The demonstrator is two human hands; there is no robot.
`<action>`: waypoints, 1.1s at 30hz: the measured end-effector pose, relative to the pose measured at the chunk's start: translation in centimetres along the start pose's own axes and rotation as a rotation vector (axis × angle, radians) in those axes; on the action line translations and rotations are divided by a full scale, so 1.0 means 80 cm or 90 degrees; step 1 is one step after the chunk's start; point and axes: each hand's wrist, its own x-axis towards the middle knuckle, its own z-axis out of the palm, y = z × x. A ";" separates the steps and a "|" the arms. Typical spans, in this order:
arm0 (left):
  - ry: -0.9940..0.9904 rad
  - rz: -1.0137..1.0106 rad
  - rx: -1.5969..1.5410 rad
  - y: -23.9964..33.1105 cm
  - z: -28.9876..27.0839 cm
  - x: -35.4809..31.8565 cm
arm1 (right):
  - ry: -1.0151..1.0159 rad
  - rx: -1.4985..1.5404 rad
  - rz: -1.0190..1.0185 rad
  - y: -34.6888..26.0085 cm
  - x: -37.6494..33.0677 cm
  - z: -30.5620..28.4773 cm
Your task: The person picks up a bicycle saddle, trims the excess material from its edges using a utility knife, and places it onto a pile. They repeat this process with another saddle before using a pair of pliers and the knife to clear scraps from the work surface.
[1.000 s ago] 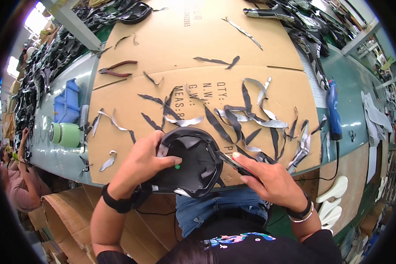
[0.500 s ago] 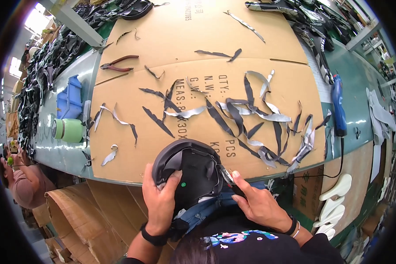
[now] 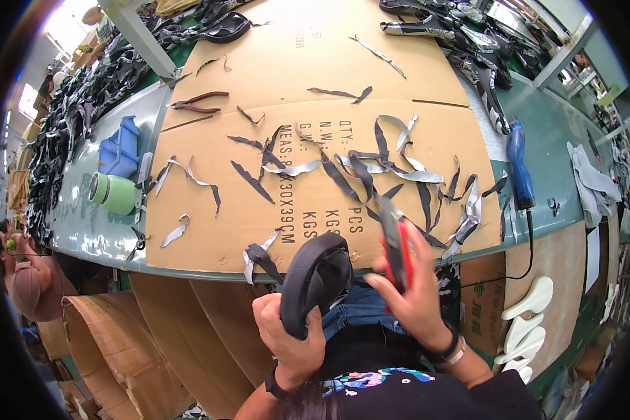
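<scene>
My left hand (image 3: pixel 292 343) is closed round the rim of a black bicycle saddle (image 3: pixel 306 280), held tilted at the table's near edge with its hollow underside facing right. My right hand (image 3: pixel 416 301) grips a red-handled cutting tool (image 3: pixel 397 255). Motion blurs it; its dark end points up and away, apart from the saddle. Just beyond the saddle, a black-and-silver strip (image 3: pixel 262 260) overhangs the near edge of the cardboard sheet (image 3: pixel 210 154). Several more strips of black and silver trim (image 3: pixel 360 178) lie tangled in the middle and right of the sheet.
Red-handled pliers (image 3: pixel 200 102) lie at the sheet's left, near a blue bin (image 3: pixel 119 147) and a green jar (image 3: pixel 113 194). To the right stands a blue corded power tool (image 3: pixel 519 164). Finished-looking saddles (image 3: pixel 479 80) pile up at the back. Below are cardboard boxes (image 3: pixel 119 350) and cream saddle-shaped pads (image 3: pixel 532 301).
My left hand has turned the saddle upright onto its side and shifted it right. My right hand has lifted the tool away from its rim. The strip near the sheet's edge now shows.
</scene>
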 end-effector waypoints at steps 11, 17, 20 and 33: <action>-0.032 -0.095 -0.071 -0.018 -0.010 0.044 | -0.148 -0.176 -0.199 -0.024 0.060 0.007; 0.177 -0.436 -0.579 -0.021 0.022 0.099 | -0.401 0.100 0.012 -0.046 0.065 -0.005; -0.036 -0.543 -0.683 -0.017 0.043 0.084 | -0.243 0.183 0.045 -0.039 0.115 0.008; -0.208 0.112 -0.043 -0.030 0.075 0.180 | -0.213 -0.224 -0.211 -0.086 0.148 0.015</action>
